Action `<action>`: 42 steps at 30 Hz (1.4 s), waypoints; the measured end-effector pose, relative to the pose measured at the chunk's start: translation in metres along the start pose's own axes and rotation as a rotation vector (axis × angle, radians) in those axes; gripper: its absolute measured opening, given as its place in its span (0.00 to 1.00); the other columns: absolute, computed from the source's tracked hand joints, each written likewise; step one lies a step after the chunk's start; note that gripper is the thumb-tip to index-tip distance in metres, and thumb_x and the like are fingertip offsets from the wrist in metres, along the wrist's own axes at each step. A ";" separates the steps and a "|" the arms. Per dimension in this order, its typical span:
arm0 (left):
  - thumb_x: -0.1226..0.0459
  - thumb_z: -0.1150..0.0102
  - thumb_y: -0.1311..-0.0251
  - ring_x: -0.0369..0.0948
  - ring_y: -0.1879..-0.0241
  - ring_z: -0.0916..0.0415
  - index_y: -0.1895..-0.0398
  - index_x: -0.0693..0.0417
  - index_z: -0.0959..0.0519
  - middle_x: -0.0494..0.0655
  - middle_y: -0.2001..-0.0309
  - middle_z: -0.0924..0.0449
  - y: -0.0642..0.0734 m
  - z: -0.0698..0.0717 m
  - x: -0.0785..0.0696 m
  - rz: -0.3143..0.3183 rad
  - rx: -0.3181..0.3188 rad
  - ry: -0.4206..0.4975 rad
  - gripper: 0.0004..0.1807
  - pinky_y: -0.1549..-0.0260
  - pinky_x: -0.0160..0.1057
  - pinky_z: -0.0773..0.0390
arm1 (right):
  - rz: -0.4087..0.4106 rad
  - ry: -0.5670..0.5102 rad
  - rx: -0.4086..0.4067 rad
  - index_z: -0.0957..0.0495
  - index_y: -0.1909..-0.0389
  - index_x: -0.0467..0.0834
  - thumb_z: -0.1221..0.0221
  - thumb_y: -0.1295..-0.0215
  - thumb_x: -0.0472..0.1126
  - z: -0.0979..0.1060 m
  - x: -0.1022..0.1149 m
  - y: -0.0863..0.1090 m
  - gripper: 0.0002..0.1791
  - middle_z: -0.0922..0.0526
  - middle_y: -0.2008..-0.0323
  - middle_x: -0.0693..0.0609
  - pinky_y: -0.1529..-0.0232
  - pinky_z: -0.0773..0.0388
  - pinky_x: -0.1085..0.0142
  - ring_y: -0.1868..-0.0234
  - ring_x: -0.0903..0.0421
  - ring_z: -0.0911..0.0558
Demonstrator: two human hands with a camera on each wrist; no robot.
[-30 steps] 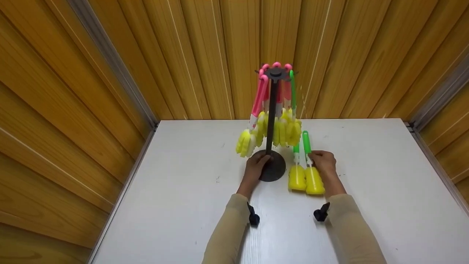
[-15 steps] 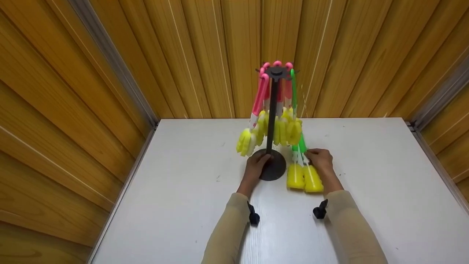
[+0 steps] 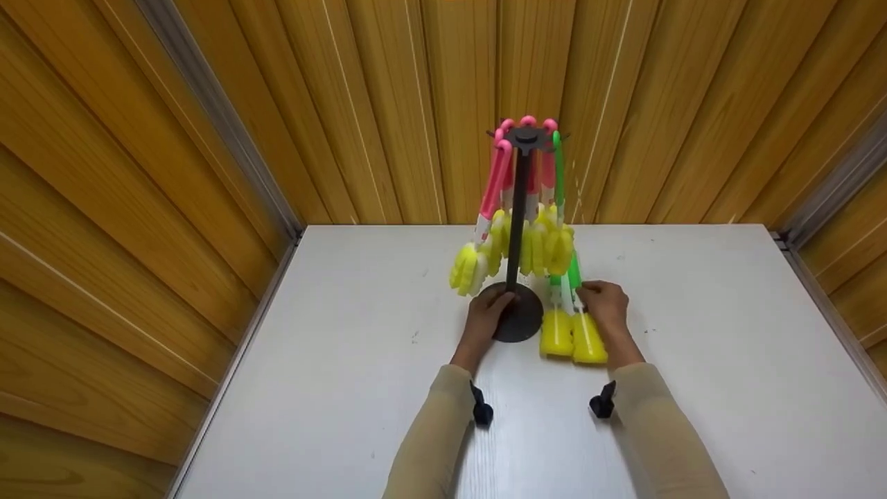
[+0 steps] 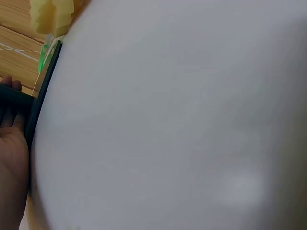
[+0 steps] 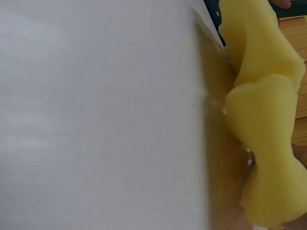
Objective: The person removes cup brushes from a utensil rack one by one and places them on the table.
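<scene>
I work at a white table [image 3: 332, 402] in what looks like a small panelled booth, for wood-grain panels [image 3: 395, 104] stand right behind its far edge and along its left and right edges, and grey metal posts [image 3: 222, 111] rise at both far corners.

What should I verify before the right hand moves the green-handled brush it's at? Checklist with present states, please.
1. Stand upright: ok.
2. Left hand holding the stand low, at its base: ok.
3. Right hand at the right-hand green-handled brush: ok.
4. Firmness of that grip: cannot tell.
5. Brush clear of its neighbouring brush: not ok, they touch.
6. Handle's top visible: not ok, hidden behind hanging brushes.
</scene>
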State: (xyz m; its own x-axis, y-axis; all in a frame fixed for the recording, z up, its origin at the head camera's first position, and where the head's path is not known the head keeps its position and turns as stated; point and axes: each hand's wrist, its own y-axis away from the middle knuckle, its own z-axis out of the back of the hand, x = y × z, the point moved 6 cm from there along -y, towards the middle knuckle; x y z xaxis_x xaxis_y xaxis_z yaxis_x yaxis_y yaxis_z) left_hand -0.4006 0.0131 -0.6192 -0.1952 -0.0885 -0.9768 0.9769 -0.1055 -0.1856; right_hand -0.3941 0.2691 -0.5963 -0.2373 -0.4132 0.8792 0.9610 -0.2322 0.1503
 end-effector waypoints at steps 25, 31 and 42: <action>0.55 0.40 0.29 0.37 0.48 0.20 0.56 0.53 0.13 0.40 0.57 0.14 0.001 -0.002 0.003 -0.003 0.000 0.025 0.13 0.41 0.41 0.26 | 0.118 0.196 -0.060 0.25 0.38 0.30 0.47 0.25 0.39 0.007 0.004 0.003 0.21 0.21 0.45 0.32 0.44 0.25 0.47 0.46 0.39 0.21; 0.55 0.39 0.30 0.38 0.48 0.20 0.56 0.57 0.13 0.45 0.56 0.13 0.001 -0.001 0.002 -0.011 -0.004 0.032 0.14 0.41 0.42 0.26 | 0.166 0.167 -0.062 0.25 0.37 0.32 0.48 0.24 0.37 0.014 0.023 0.011 0.21 0.22 0.40 0.33 0.44 0.22 0.48 0.43 0.39 0.21; 0.56 0.39 0.30 0.39 0.47 0.20 0.53 0.62 0.14 0.48 0.55 0.13 0.000 -0.001 0.001 -0.017 -0.012 0.031 0.16 0.41 0.42 0.26 | 0.309 0.100 -0.115 0.25 0.36 0.37 0.49 0.25 0.36 0.029 0.079 0.031 0.20 0.22 0.39 0.38 0.41 0.24 0.48 0.42 0.43 0.23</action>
State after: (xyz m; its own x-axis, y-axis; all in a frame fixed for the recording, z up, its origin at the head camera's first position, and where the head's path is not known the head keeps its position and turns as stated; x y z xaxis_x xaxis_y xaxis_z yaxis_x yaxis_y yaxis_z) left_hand -0.4007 0.0140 -0.6207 -0.2096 -0.0558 -0.9762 0.9744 -0.0950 -0.2038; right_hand -0.3790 0.2545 -0.5092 0.0445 -0.5623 0.8257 0.9685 -0.1783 -0.1736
